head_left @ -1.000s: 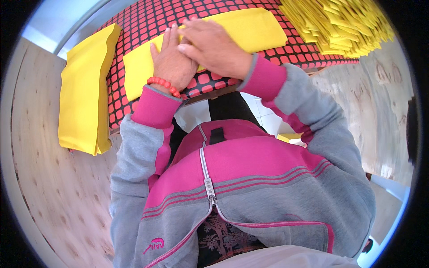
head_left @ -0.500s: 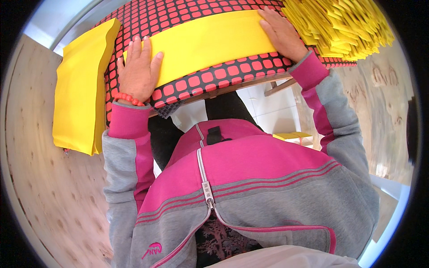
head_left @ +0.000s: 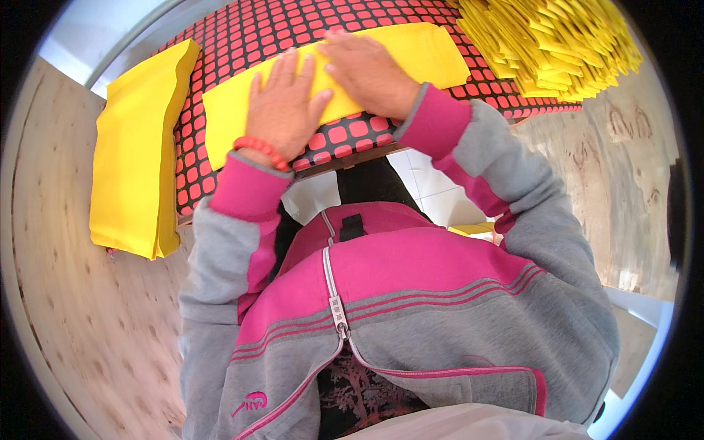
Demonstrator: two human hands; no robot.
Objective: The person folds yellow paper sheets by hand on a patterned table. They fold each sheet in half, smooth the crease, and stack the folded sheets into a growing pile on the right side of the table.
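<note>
A long yellow strip of flat, cloth-like material (head_left: 422, 59) lies across the table in front of me. My left hand (head_left: 282, 106) rests flat on its left-middle part, fingers stretched forward and thumb out to the side. Close beside it, my right hand (head_left: 370, 73) also lies on the strip, fingers extended toward the far left. Both hands are open and grip nothing. The strip's middle is partly hidden under them.
The table (head_left: 249, 37) has a red-and-black patterned cover. A flat stack of yellow sheets (head_left: 139, 147) overhangs its left edge. A thick pile of folded yellow pieces (head_left: 550, 48) sits at the far right. Wooden boards (head_left: 59, 257) stand at the left side.
Both hands have come inward from the strip's two ends to its middle, the right one moving left and the left one right. The strip's right end now shows uncovered.
</note>
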